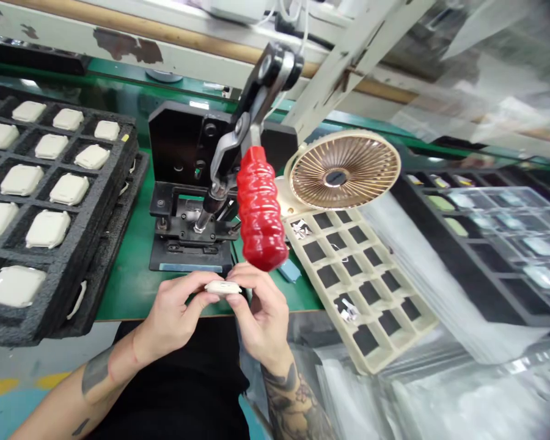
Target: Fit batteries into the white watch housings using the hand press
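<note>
Over the green bench (131,266), a red handle (260,208) looms just beyond left hand (168,318) and right hand (264,315), both pinching a cream casing (223,286) between them — a fingertip hold that, if loosened, could drop it.

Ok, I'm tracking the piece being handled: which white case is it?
The white case pinched between the left hand and right hand; those in the foam tray sit in compartments, untouched.

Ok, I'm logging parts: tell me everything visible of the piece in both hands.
The piece is off-white, plastic-looking and slim, with rounded corners and edge details too fine to read. The left hand and right hand pinch its ends, holding it nearly edge-on in front of the black fixture.
</note>
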Demonstrator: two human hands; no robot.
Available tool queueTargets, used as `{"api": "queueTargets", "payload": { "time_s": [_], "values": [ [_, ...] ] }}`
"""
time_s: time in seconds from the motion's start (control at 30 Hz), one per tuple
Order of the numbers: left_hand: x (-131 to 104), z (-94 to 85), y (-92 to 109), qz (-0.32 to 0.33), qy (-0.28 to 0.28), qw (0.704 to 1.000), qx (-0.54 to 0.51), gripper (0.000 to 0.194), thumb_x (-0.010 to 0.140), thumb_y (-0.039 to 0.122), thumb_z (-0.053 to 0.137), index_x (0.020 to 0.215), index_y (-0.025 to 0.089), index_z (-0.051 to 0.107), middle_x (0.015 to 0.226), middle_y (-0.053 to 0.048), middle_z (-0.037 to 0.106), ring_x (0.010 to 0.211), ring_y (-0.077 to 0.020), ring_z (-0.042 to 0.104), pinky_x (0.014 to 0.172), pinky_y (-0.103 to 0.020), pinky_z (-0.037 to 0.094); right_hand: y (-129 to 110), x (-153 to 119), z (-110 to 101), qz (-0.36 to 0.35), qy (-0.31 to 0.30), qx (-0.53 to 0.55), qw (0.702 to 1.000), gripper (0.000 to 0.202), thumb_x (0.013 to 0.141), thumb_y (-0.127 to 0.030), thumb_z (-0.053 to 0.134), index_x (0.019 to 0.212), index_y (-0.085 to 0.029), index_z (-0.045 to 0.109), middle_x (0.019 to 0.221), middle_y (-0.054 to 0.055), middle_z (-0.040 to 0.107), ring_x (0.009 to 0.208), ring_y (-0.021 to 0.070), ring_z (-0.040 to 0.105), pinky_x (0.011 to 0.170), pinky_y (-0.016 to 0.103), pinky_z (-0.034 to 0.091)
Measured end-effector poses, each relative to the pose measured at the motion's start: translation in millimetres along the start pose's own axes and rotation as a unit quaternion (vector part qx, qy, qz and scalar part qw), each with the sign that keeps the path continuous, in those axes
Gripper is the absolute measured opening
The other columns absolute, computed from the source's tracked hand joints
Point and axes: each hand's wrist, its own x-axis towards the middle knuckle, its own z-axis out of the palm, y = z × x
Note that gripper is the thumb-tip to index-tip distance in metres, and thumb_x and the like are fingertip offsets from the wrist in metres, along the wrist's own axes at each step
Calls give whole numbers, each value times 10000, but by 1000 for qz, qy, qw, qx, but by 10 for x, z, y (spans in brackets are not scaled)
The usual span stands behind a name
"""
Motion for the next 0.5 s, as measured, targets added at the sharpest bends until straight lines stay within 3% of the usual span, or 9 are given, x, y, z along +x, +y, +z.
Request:
{"api": "queueTargets", "payload": {
  "time_s": [0.1, 0.17, 0.23, 0.3, 0.37, 0.43, 0.5],
  "values": [
    [-36, -10, 43, 90, 25, 993, 75, 186, 1059, 118, 675, 1166, 224, 782, 1023, -31, 851, 867, -160, 817, 820, -219, 621, -71, -3, 12, 8, -6, -6, 1000, 97, 1042, -191, 682, 1106, -237, 738, 1047, 50, 717, 1026, 221, 699, 922, 407, 580],
    [-74, -33, 72, 93, 41, 992, 78, 187, 1043, 120, 694, 1169, 224, 787, 1045, -47, 861, 882, -183, 833, 830, -242, 635, -158, 70, -17, 6, -40, -36, 999, 92, 1057, -207, 668, 1115, -241, 731, 1065, 53, 723, 1011, 214, 707, 883, 386, 587],
    [-104, -76, 97, 24, 65, 998, 11, 226, 1040, 158, 720, 1244, 235, 778, 1075, -54, 870, 884, -201, 852, 827, -263, 658, -284, 252, -66, -39, -39, -89, 995, 126, 1062, -252, 680, 1179, -251, 728, 1138, 69, 736, 1078, 234, 714, 949, 416, 594],
    [-112, -137, 113, -77, 92, 988, -99, 299, 1040, 230, 747, 1338, 226, 754, 1099, -76, 877, 854, -221, 865, 765, -277, 676, -419, 541, -103, -141, 31, -143, 979, 269, 1078, -345, 665, 1331, -263, 704, 1285, 107, 718, 1231, 293, 689, 1086, 514, 570],
    [-98, -206, 121, -151, 113, 962, -198, 382, 1019, 305, 786, 1378, 180, 742, 1086, -118, 881, 823, -251, 871, 688, -283, 674, -519, 886, -97, -265, 105, -180, 941, 459, 1100, -487, 588, 1511, -283, 614, 1444, 140, 648, 1373, 354, 629, 1162, 607, 539],
    [-78, -269, 125, -187, 127, 940, -257, 450, 977, 351, 839, 1357, 128, 747, 1049, -157, 880, 821, -271, 872, 662, -281, 664, -569, 1215, -42, -349, 108, -202, 909, 559, 1108, -619, 462, 1557, -302, 565, 1482, 147, 620, 1435, 380, 598, 1173, 641, 543],
    [-68, -315, 129, -203, 139, 924, -291, 501, 941, 357, 878, 1350, 105, 737, 1053, -179, 875, 844, -274, 873, 675, -273, 658, -613, 1467, 44, -357, 62, -213, 907, 608, 1090, -725, 355, 1449, -314, 622, 1360, 133, 672, 1381, 372, 640, 1158, 637, 561]
  ]
}}
